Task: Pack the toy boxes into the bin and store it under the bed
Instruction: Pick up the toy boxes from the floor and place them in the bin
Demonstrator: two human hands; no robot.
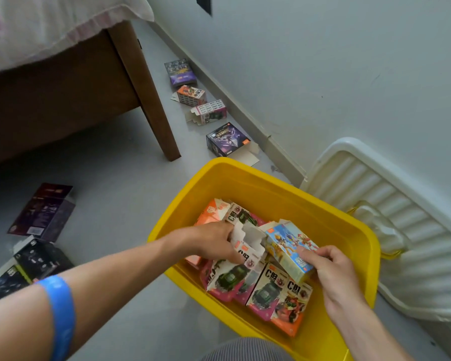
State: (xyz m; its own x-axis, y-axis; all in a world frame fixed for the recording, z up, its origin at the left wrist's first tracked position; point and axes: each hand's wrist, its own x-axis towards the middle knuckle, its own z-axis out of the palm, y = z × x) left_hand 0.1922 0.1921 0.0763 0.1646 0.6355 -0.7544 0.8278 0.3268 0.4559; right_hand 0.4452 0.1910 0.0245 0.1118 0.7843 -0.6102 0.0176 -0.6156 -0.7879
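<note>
A yellow plastic bin (245, 178) stands on the grey floor in front of me, with several toy boxes lying inside. My left hand (214, 241) reaches into the bin and grips a white opened box (248, 239) by its flap. My right hand (331, 272) holds a light-blue box with cartoon figures (287, 243) by its near end, inside the bin. Pink and orange car boxes (266, 290) lie flat beneath both hands. Several more toy boxes sit on the floor along the wall, among them a dark purple one (225, 142).
The bin's white ribbed lid (391, 204) leans against the wall at right. The wooden bed frame (146, 100) with a pale sheet is at upper left. Dark boxes (34, 259) and a flattened purple box (44, 212) lie on the floor at left.
</note>
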